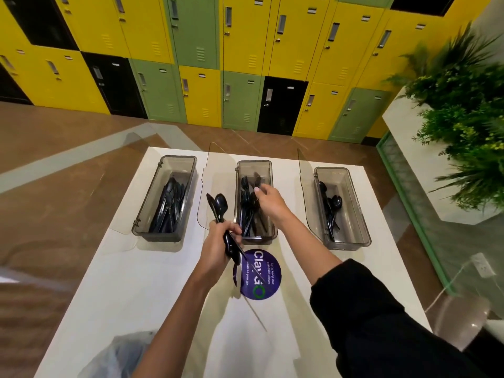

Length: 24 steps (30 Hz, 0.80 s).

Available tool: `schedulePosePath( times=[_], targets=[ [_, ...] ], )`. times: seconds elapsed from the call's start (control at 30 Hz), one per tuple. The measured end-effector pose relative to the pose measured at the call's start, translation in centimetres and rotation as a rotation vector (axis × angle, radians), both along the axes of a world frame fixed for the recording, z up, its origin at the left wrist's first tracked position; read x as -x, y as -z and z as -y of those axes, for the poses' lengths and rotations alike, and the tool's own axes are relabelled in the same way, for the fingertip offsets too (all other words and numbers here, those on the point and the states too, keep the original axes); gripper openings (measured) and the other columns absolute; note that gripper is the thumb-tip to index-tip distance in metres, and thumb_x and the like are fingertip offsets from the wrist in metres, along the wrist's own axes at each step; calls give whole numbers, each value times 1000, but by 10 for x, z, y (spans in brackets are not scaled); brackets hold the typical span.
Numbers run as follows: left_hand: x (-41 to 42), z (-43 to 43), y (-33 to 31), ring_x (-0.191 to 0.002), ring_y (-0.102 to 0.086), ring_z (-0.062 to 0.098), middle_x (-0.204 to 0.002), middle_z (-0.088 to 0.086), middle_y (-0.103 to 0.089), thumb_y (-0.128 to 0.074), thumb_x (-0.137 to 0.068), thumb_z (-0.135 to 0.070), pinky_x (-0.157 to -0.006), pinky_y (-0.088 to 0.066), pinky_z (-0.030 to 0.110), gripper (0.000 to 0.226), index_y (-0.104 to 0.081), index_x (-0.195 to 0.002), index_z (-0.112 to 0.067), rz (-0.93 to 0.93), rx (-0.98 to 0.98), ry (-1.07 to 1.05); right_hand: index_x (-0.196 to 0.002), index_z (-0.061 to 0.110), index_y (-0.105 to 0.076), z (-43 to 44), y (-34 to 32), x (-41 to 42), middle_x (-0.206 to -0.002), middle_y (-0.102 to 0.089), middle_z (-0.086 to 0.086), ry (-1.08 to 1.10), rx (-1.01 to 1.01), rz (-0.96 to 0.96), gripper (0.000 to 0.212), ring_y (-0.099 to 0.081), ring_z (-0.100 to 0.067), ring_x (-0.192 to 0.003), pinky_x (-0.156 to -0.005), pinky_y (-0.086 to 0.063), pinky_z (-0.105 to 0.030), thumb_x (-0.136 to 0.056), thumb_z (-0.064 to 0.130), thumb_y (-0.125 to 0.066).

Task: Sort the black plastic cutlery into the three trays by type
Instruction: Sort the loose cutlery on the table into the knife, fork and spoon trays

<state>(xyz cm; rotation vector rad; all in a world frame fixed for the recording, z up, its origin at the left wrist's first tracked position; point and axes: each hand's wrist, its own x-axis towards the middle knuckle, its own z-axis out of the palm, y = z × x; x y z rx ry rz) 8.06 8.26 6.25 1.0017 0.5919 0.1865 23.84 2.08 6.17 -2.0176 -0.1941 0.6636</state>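
Left hand (218,241) fisted round cutlery bundle (221,204). Likely light, stiff, slick; take mid-handle. Right hand (270,203) over fork tray (253,162), can't tell whether it grips anything.

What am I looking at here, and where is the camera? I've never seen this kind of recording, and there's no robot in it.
There is no machine. A person sorts cutlery with bare hands, and the single picture comes from a camera worn on the head, looking down. On the white table stand three clear trays. The left tray holds dark pieces I cannot name for sure, the middle tray forks, and the right tray spoons. A round purple sticker and a plastic bag also lie there. The left hand grips a bundle of black cutlery, spoons among it. The right hand reaches over the middle tray; whether it holds a piece is unclear.
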Motion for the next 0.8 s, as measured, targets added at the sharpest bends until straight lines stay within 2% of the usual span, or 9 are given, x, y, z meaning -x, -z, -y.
schedulePosePath(
  times=[0.07, 0.13, 0.2, 0.27, 0.4, 0.47, 0.57, 0.7, 0.8],
  targets=[
    [-2, -1, 2, -59, -47, 11, -70, 2, -55, -36, -102, -19, -64, -37, 29, 16, -45, -90, -13, 21, -15, -26, -147, 12, -33, 5, 0, 7, -152, -36, -8, -60, 57, 116, 47, -34, -25, -140, -114, -29, -37, -103, 25, -39],
    [-4, -1, 4, -63, -51, 9, -78, 1, -59, -36, -103, -22, -67, -40, 27, 9, -43, -100, -17, 21, -66, -26, -140, 14, -45, 17, -5, 22, -142, -48, -8, -114, 62, 192, 41, -45, -24, -132, -108, -37, -35, -101, 28, -43],
    [-5, 0, 6, -72, -55, 9, -86, 1, -61, -36, -103, -25, -72, -42, 25, 11, -44, -106, -17, 3, -164, -33, -126, 12, -55, 34, -16, 42, -119, -62, -6, -191, -11, 36, 38, -61, -20, -106, -86, -51, -27, -98, 37, -49],
    [-5, 3, 7, -82, -59, 11, -92, 2, -62, -35, -103, -26, -76, -45, 24, 17, -43, -111, -14, -5, -231, -43, -117, 8, -55, 52, -22, 61, -104, -65, -7, -315, -62, -189, 42, -65, -15, -86, -68, -54, -21, -91, 41, -60],
    [-5, 8, 6, -84, -57, 12, -92, 2, -61, -34, -103, -24, -77, -46, 24, 17, -44, -112, -13, -3, -281, -101, -106, 11, -57, 76, -23, 78, -83, -65, 3, -429, -4, -233, 34, -64, -11, -78, -60, -47, -18, -82, 26, -74],
    [-2, 9, 3, -82, -57, 10, -89, 0, -61, -33, -103, -20, -75, -46, 24, 17, -45, -110, -11, -17, -268, -159, -102, 10, -59, 83, -23, 81, -74, -66, 6, -391, -61, -275, 23, -65, -11, -68, -58, -50, -18, -84, 17, -72],
    [5, 6, 1, -83, -58, 7, -88, -3, -61, -35, -103, -20, -71, -46, 26, 16, -49, -106, -12, -67, -262, -264, -90, 10, -65, 85, -26, 80, -75, -68, -1, -243, -182, -224, 11, -63, -12, -63, -59, -52, -19, -84, 16, -72],
    [16, 0, -3, -79, -55, 8, -89, -1, -61, -36, -103, -20, -67, -44, 24, 17, -52, -103, -14, -73, -190, -350, -93, 4, -71, 64, -36, 75, -73, -69, -4, 82, -408, -191, 19, -63, -12, -63, -59, -53, -20, -80, 16, -76],
    [25, -6, -6, -73, -53, 9, -86, 2, -61, -38, -103, -20, -64, -42, 24, 14, -51, -102, -15, -36, -85, -373, -98, 1, -68, 32, -46, 75, -80, -69, -5, 184, -503, -194, 23, -67, -11, -70, -60, -56, -19, -82, 17, -73]
  ],
)
